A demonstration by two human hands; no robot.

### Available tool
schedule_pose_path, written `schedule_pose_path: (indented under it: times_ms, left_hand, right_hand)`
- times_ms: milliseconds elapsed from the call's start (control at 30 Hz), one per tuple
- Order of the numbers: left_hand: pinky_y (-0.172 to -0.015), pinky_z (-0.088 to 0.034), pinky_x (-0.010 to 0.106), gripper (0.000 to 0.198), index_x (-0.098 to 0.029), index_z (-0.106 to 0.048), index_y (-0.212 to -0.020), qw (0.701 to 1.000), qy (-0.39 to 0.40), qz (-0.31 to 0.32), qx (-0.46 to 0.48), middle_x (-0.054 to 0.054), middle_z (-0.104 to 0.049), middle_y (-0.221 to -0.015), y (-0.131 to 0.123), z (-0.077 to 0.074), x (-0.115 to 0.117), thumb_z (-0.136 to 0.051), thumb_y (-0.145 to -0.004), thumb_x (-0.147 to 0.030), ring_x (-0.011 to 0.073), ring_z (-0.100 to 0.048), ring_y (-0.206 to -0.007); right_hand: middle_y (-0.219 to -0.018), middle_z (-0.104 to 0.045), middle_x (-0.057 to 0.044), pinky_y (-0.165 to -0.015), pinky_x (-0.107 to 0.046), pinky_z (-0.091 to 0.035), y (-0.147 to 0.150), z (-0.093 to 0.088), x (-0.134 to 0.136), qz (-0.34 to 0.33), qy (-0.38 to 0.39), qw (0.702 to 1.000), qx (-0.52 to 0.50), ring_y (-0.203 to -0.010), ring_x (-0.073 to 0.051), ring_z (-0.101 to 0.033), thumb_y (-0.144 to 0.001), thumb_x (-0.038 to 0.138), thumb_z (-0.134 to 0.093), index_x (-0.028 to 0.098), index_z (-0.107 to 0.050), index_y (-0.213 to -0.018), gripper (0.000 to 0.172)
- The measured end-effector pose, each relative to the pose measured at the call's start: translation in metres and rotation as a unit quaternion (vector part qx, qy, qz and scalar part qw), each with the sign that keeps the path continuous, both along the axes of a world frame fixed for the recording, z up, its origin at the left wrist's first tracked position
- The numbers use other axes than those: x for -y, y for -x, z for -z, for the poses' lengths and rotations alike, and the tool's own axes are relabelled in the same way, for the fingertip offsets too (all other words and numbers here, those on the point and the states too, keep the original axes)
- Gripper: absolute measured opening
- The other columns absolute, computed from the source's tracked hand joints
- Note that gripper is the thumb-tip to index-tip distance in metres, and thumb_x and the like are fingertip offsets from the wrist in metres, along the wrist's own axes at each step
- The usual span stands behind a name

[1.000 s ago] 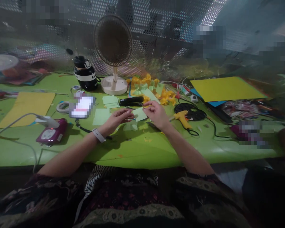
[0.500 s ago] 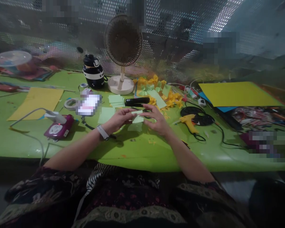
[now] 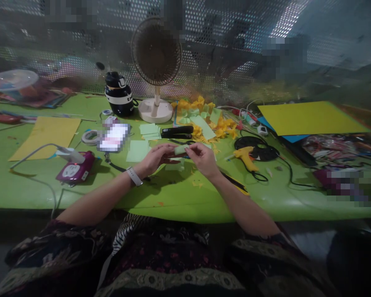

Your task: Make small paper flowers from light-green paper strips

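Note:
Between my two hands is a small piece of light green paper (image 3: 181,149), held above the table and looking curled or folded. My left hand (image 3: 158,157) grips its left end with thumb and fingers; a pale watch band is on that wrist. My right hand (image 3: 203,159) pinches the other end. Under the hands lies another green paper piece (image 3: 175,165), partly covered. Just left of them is a stack of green paper squares (image 3: 137,151), with more green squares (image 3: 150,131) behind. A black stapler (image 3: 177,132) lies right behind my hands.
Yellow crepe pieces (image 3: 228,124) and curled green papers lie behind the stapler. A yellow glue gun (image 3: 245,159) and box cutter (image 3: 235,183) are at right. Left are a phone (image 3: 113,137), tape roll (image 3: 90,137) and purple power strip (image 3: 76,169). A fan (image 3: 155,111) and bottle (image 3: 120,99) stand behind.
The green paper went from flat to curled or folded between my fingers. My right hand closed in from spread fingers to a pinch, moving slightly left. The box cutter now shows more beside my right forearm.

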State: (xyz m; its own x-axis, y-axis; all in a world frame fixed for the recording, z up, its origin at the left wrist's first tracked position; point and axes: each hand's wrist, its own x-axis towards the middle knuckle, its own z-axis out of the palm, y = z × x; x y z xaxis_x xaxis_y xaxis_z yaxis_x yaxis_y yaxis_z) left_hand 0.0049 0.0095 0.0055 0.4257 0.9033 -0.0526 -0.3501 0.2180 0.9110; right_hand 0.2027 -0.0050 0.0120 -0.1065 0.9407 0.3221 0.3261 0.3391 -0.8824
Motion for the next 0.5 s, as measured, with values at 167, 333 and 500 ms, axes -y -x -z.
schedule_pose_path:
  times_ms: [167,333,500]
  left_hand:
    - [-0.088,-0.059,0.038,0.039,-0.014,-0.073,-0.1,0.997,-0.053,0.01,-0.053,0.01,-0.076,-0.106,-0.0016,-0.0013,0.0027,-0.085,-0.072,-0.038,0.022,-0.072,-0.099]
    - [-0.089,-0.059,0.038,0.038,-0.015,-0.074,-0.1,0.996,-0.058,0.003,-0.062,0.01,-0.077,-0.103,-0.003,0.0024,0.0023,-0.085,-0.073,-0.039,0.0215,-0.073,-0.099]
    - [-0.089,-0.06,0.039,0.038,-0.014,-0.074,-0.1,0.997,-0.056,0.004,-0.056,0.01,-0.078,-0.101,-0.0029,0.0036,0.0015,-0.085,-0.072,-0.039,0.0216,-0.073,-0.096]
  right_hand:
    - [-0.078,-0.068,-0.002,-0.069,-0.032,-0.054,0.0012,-0.0022,0.0027,-0.006,-0.006,1.0,0.008,-0.071,-0.017,-0.063,-0.085,0.052,-0.066,0.021,-0.063,-0.082,0.032]
    - [-0.079,-0.068,-0.003,-0.071,-0.033,-0.054,0.0025,-0.0041,0.0045,-0.006,-0.009,1.0,0.018,-0.073,-0.018,-0.065,-0.084,0.052,-0.066,0.022,-0.063,-0.081,0.031]
    - [-0.08,-0.069,-0.003,-0.073,-0.034,-0.054,0.0024,-0.004,0.0039,-0.007,-0.009,1.0,0.018,-0.074,-0.019,-0.065,-0.084,0.052,-0.066,0.022,-0.063,-0.081,0.031]
